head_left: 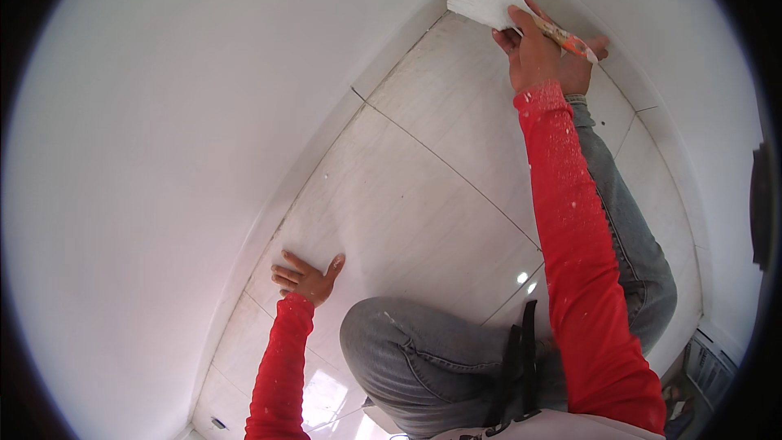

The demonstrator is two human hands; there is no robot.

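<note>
My right hand (533,57) grips a wide paintbrush (481,2), its white bristles at the tiled skirting (391,61) in the far corner, its paint-spattered handle angled back to the right. Low on the left, my left hand (309,277) is open on the pale tiled floor (423,187), fingers spread beside the skirting. Both red sleeves are flecked with white. My bare foot (580,73) is partly hidden behind my right hand.
White walls (163,155) meet at the far corner, with skirting along both. My grey-jeaned legs (407,342) fold across the lower floor, black straps (529,342) between them. A dark object (759,208) is at the right rim; a grey slatted item (705,363) sits lower right.
</note>
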